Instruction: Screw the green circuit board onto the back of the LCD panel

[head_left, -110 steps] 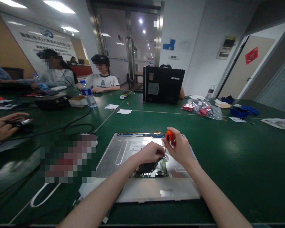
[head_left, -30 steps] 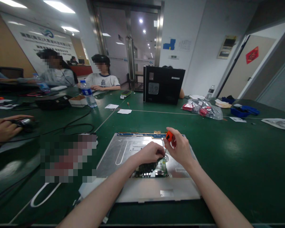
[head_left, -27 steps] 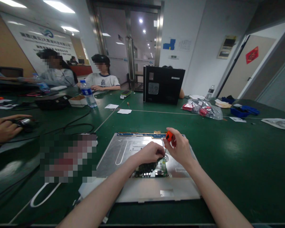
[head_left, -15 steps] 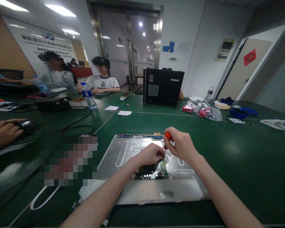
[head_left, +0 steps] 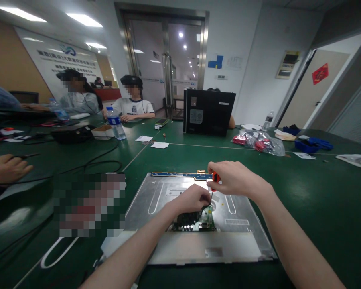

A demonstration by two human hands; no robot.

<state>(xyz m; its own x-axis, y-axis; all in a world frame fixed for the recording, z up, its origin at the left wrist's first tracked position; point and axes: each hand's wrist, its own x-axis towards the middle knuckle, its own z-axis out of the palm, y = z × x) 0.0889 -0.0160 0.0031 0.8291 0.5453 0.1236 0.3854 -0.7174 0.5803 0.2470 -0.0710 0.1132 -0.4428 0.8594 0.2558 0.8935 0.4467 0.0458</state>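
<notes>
The metal-backed display panel (head_left: 243, 235) lies flat on the green table before me. My right hand (head_left: 239, 178) grips a screwdriver (head_left: 215, 180) with an orange and black handle. Its thin shaft points down at the edge of a green circuit board (head_left: 209, 220) near the panel's middle; I cannot tell whether the tip sits in a screw. Beside the shaft, my left hand (head_left: 194, 198) has its fingers curled together over the board. What they hold, if anything, is hidden. Dark parts (head_left: 188, 218) lie below that hand.
A co-worker's hand (head_left: 9, 168) holds a thin dark tool at the left. Black cables (head_left: 102, 162) cross the table there. Farther back stand a water bottle (head_left: 116, 123) and a black computer case (head_left: 209, 112). Plastic-bagged red items (head_left: 258, 142) lie at the back right.
My right hand has turned on the screwdriver, its wrist swinging outward to the right. My left hand stays at the board. The view has shifted slightly, and the co-worker's hand has moved a little.
</notes>
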